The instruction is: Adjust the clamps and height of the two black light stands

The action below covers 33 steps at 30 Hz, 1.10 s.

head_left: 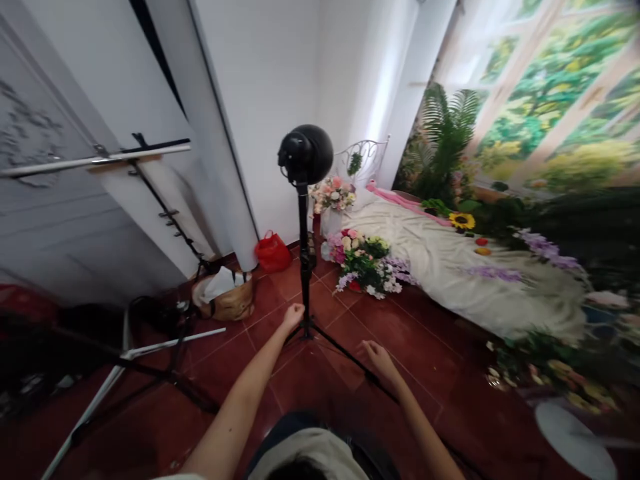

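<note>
A black light stand (305,267) rises in the middle of the view, with a round black lamp head (306,155) on top and its tripod legs spread on the floor. Beside the lower pole, on its left, is my left hand (294,315), its fingers curled; whether it touches the pole is unclear. My right hand (379,359) hangs to the right of the stand, above one of the legs, with its fingers bent and blurred; no object shows in it.
A bed with a cream cover (415,247) and flowers stands at the right. Flower bunches (367,260) sit on the red tiles beside it. A red bag (273,252), a tan bag (233,298) and white stand legs (100,400) are at the left.
</note>
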Available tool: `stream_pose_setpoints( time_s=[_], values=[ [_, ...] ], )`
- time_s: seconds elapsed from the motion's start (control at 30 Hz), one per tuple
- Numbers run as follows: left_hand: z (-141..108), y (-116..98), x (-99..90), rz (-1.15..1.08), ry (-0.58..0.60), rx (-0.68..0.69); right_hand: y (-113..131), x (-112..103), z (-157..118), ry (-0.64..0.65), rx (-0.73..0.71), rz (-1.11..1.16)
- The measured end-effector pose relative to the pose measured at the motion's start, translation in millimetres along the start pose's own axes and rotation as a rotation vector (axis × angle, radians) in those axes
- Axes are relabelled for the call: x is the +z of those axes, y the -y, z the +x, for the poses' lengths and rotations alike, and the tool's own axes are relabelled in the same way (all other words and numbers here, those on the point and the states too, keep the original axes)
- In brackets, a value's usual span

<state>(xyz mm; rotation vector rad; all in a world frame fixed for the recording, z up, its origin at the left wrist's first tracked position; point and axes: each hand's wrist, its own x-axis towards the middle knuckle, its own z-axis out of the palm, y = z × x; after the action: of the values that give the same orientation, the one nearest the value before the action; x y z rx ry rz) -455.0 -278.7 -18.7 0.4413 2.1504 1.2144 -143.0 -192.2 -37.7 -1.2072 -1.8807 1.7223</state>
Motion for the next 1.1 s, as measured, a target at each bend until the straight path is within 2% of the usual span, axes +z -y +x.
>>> stream_pose_setpoints(
  time_s=[0.07, 0.13, 0.2, 0.27, 0.37, 0.47, 0.6, 0.8, 0.97, 1.1],
  values=[
    [20, -22, -6.3, -0.053, -0.03, 0.081, 28, 25, 26, 0.051, -0.021, -0.009],
    [35, -42, -10.1, -0.133, -0.048, 0.236, 54, 45, 52, 0.097, -0.006, -0.004],
    [45, -59, -11.8, -0.203, -0.05, 0.404, 78, 61, 79, 0.145, 0.029, -0.004],
    [52, -70, -12.3, -0.237, -0.058, 0.49, 100, 73, 106, 0.18, 0.072, -0.012],
    [54, -78, -12.4, -0.237, -0.092, 0.488, 130, 86, 148, 0.178, 0.097, -0.015],
    [52, -84, -11.9, -0.188, -0.14, 0.454, 160, 98, 188, 0.12, 0.084, -0.026],
    [46, -98, -8.5, -0.068, -0.211, 0.372, 194, 110, 230, 0.104, 0.066, -0.099],
    [40, -116, -4.4, 0.085, -0.312, 0.201, 214, 111, 267, 0.224, -0.006, -0.314],
    [38, -117, -6.7, 0.108, -0.326, 0.24, 216, 112, 294, 0.309, 0.085, -0.518],
    [39, -116, -4.9, 0.091, -0.36, 0.25, 212, 112, 303, 0.363, 0.049, -0.443]
  ],
)
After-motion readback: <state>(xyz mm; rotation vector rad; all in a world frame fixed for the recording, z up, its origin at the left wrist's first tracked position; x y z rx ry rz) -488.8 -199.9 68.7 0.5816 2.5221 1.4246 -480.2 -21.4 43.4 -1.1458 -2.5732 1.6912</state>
